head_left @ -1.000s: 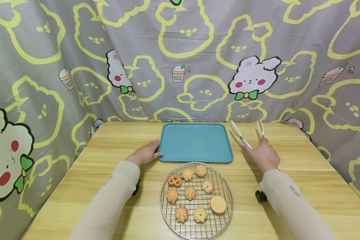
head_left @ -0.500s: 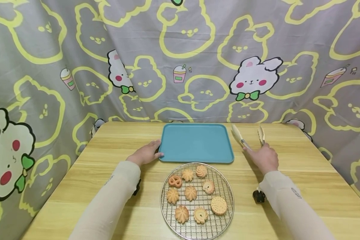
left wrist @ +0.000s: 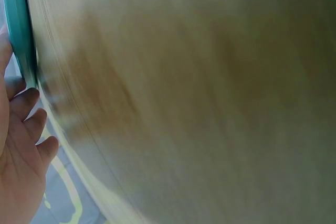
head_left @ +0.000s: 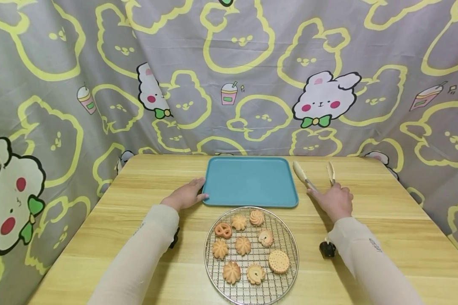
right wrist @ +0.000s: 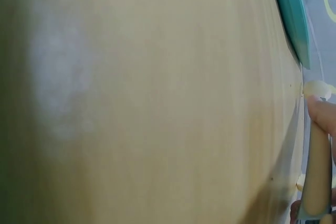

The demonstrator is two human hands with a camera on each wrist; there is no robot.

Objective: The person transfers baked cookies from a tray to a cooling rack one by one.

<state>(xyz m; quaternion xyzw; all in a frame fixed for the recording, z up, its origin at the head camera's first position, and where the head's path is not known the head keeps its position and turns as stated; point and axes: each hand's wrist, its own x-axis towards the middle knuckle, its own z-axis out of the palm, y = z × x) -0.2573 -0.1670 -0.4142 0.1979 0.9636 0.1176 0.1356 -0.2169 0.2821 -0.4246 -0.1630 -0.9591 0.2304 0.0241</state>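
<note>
My left hand rests at the left edge of a blue-green tray, its thumb against the rim near the front corner. Loosely bent fingers show beside the tray edge in the left wrist view. To the right of the tray, my right hand grips a pair of tongs; their pale tips are spread apart and point to the back with nothing between them. The tongs' handle shows in the right wrist view. In front of the tray lies a round wire rack with several cookies.
On the rack are several flower-shaped cookies, a pretzel cookie, a swirl cookie and a round dotted cookie. All stand on a wooden table. A patterned curtain hangs behind the table.
My right hand and the tongs have shifted a little toward me, and the tong tips have dropped slightly. The left hand, tray, rack and cookies stay in place.
</note>
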